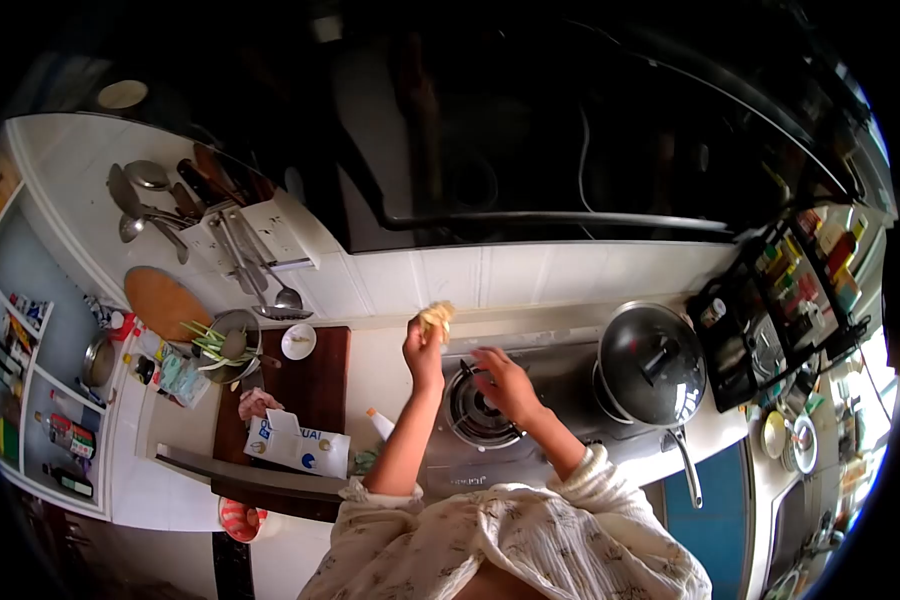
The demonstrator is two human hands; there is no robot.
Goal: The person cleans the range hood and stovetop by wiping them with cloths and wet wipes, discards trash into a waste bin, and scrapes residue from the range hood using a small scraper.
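My left hand (424, 355) is raised near the tiled wall, with its fingers closed on a crumpled pale-yellow cloth (437, 319). My right hand (507, 383) hangs over the left burner (478, 405) of the gas stove (560, 440), fingers apart and holding nothing. On the right side of the stove sits a dark wok (610, 385) with a glass lid (655, 350) on it. Its handle (688, 470) points toward the front edge. A white bottle with an orange tip (380, 423) stands partly behind my left forearm.
Left of the stove, a dark wooden board (320, 385) carries a small white bowl (298, 342) and a white-and-blue package (295, 445). Beyond it is a pot with green onions (232, 345). A black range hood (570, 150) hangs overhead; a black spice rack (790, 300) stands right.
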